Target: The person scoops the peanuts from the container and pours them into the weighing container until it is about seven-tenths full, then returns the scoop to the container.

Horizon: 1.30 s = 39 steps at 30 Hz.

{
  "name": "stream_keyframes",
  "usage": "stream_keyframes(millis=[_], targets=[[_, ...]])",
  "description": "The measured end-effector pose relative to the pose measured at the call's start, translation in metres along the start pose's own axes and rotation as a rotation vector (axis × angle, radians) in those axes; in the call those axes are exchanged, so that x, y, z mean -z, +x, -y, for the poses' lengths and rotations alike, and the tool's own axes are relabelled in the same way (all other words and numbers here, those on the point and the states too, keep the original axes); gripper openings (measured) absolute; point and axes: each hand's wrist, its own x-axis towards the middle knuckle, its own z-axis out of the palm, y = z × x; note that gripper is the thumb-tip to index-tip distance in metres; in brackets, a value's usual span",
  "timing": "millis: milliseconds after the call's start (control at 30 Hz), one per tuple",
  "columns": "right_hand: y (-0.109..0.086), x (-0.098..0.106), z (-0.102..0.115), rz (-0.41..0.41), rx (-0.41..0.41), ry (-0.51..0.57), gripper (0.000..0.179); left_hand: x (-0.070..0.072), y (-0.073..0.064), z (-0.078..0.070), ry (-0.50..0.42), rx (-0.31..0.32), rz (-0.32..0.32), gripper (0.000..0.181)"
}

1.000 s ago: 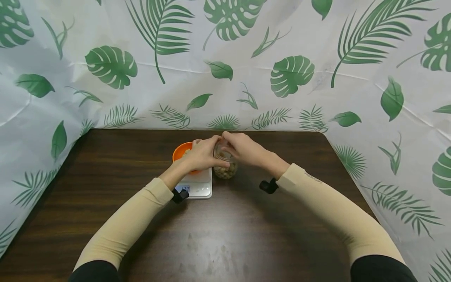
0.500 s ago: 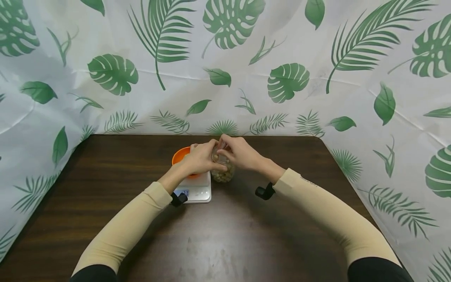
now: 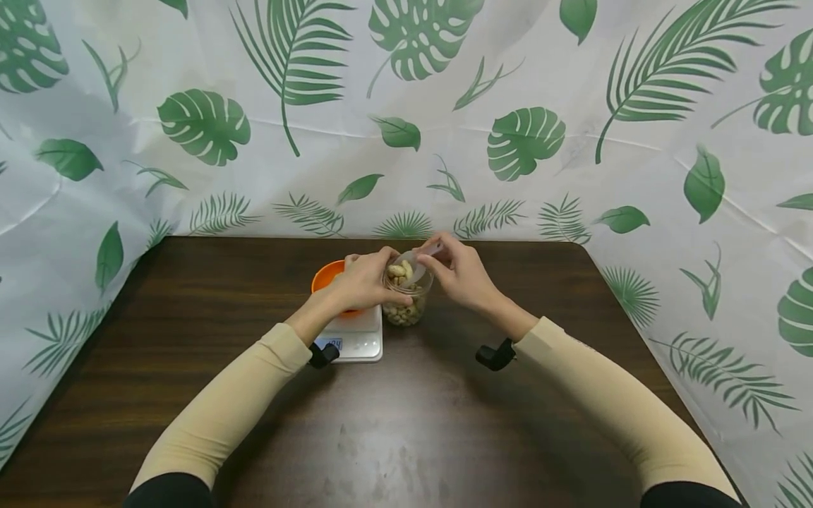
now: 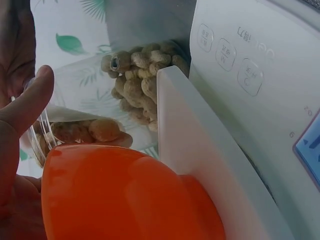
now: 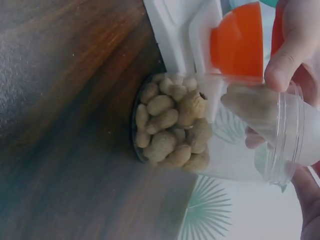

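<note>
A clear jar (image 3: pixel 406 314) with peanuts (image 5: pixel 170 125) in its lower part stands on the table. My left hand (image 3: pixel 365 282) holds it around the rim, thumb on the near side. My right hand (image 3: pixel 460 275) pinches the handle of a translucent white scoop (image 3: pixel 420 268), whose bowl is in the jar's mouth. Several peanuts (image 3: pixel 400 271) lie in that scoop, above the rest. Just left of the jar, an orange bowl (image 4: pixel 125 190) sits on a white kitchen scale (image 4: pixel 235 55); my left hand covers part of the bowl in the head view.
The scale's lit display (image 3: pixel 332 343) shows digits too small to read surely. Dark wood-grain table (image 3: pixel 406 423) extends in front and to both sides. A white leaf-print sheet (image 3: pixel 444 106) hangs behind the table's far edge.
My right hand has raised and tilted the scoop from inside the jar, so peanuts now show in it near the rim. The left hand keeps its hold on the jar.
</note>
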Motion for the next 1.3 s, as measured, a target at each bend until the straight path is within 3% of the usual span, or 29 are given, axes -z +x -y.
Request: stream_keyframes(millis=[267,433,800,1300], targets=[[-0.011,0.003,-0.006,-0.071,-0.062,0.083,0.016,0.0,0.0,-0.002,0.016,-0.004,0.002,0.085],[-0.013,0.005,-0.011,-0.105,-0.101,0.192,0.018,0.0,0.0,-0.001,0.02,-0.004,-0.002,0.083],[-0.019,0.006,-0.015,-0.127,-0.137,0.332,0.018,0.001,0.0,-0.002,0.011,-0.015,0.011,0.081],[-0.022,0.004,-0.017,-0.152,-0.098,0.339,0.016,-0.001,0.0,-0.001,0.022,-0.02,0.012,0.081]])
